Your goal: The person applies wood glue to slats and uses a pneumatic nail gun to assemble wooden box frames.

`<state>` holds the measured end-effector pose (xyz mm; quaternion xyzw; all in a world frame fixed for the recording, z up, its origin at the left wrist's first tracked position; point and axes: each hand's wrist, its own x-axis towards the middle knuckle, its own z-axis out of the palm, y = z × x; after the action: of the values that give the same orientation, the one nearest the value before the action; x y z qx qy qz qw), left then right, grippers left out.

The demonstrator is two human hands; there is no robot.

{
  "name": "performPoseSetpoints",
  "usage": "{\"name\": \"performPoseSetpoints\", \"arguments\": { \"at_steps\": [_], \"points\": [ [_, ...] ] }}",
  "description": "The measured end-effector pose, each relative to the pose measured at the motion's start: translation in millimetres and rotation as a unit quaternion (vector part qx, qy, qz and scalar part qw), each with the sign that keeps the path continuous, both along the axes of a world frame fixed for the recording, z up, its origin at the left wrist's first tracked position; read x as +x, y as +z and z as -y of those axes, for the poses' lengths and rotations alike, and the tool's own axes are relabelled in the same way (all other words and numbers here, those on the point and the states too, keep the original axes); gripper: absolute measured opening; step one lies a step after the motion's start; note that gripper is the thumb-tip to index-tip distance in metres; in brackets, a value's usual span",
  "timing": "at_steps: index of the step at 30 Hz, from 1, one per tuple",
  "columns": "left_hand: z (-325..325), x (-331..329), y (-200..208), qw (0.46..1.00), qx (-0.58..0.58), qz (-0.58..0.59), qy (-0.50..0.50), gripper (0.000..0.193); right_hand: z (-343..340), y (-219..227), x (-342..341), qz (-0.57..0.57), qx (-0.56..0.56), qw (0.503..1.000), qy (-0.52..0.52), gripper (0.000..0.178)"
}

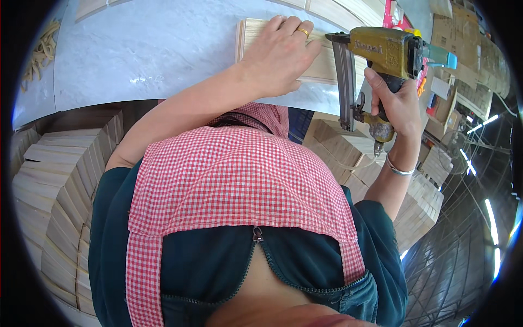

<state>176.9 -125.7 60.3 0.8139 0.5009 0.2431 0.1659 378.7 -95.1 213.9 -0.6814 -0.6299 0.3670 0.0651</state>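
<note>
A pale wooden board (322, 68) with a grooved left end lies on the light, marbled tabletop (147, 54). My left hand (284, 52) holds it from above, with bent fingers towards its far side and a ring on one finger. My right hand (399, 103) is wrapped round the black handle of a yellow-brown air nail gun (381, 46). The gun's dark nose sits at the right part of the board; whether it touches the wood I cannot tell. Its long magazine (344, 82) points down towards me, and a hose fitting (378, 144) hangs below the handle.
More pale boards (348, 12) lie along the table's far side. Thin curved wooden strips (41, 52) are heaped at the far left. Stacked wooden pieces (52, 174) stand below the table at left, others (417, 201) at right. Cardboard boxes (460, 41) are at the upper right. A pale air hose (348, 165) curves below the gun.
</note>
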Motion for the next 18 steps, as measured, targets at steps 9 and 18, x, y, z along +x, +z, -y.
{"name": "performPoseSetpoints", "arguments": {
  "at_steps": [9, 18],
  "points": [
    [-1, 0, -7, 0.996, 0.083, 0.011, 0.006, 0.049, 11, 0, 17, 0.016, 0.069, 0.996, -0.049, 0.031],
    [-1, -48, 49, 0.871, -0.295, 0.392, 0.002, 0.058, 27, -68, 185, 0.188, 0.222, 0.951, -0.103, 0.038]
  ]
}}
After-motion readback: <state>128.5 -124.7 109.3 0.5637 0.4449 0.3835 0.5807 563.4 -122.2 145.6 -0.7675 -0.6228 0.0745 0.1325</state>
